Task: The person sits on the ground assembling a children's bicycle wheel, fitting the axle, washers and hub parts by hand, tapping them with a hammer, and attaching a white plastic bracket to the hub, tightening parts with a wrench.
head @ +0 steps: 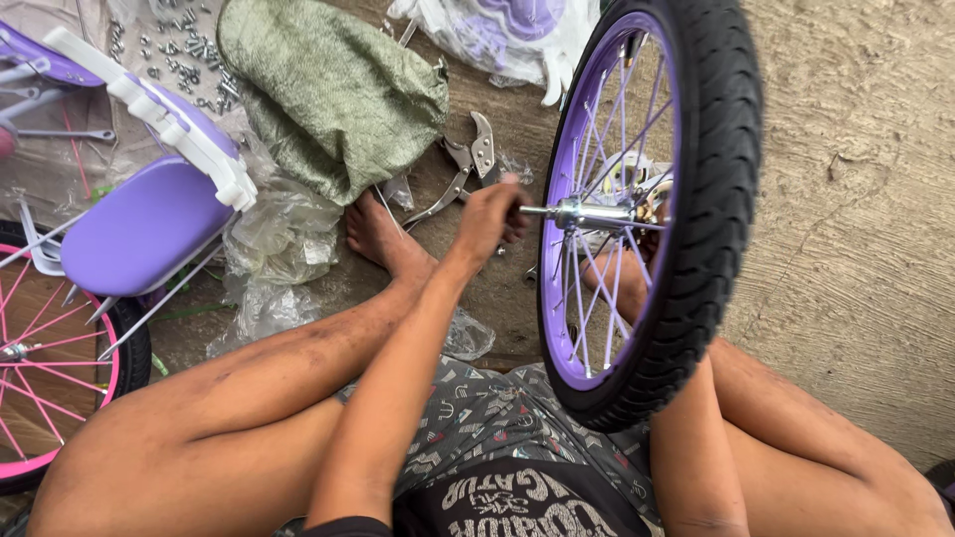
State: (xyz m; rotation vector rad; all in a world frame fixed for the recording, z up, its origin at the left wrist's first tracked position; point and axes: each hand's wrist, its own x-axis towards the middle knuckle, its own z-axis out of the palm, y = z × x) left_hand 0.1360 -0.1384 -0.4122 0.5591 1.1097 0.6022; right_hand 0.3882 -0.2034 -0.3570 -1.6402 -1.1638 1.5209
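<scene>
A small bicycle wheel (696,199) with a black tyre, purple rim and purple spokes stands upright between my knees. My left hand (489,214) is closed around the left end of its metal axle (582,213) at the hub. My right hand (652,234) reaches up behind the spokes on the far side of the hub and is mostly hidden, so its grip cannot be made out. I sit on the ground with bare legs, one foot (376,234) stretched forward.
Metal pliers (463,169) lie on the ground beyond my left hand. A green sack (333,89), crumpled clear plastic (284,234), a purple child seat (144,234), a pink-rimmed wheel (50,368) and several loose bolts (184,50) sit at the left.
</scene>
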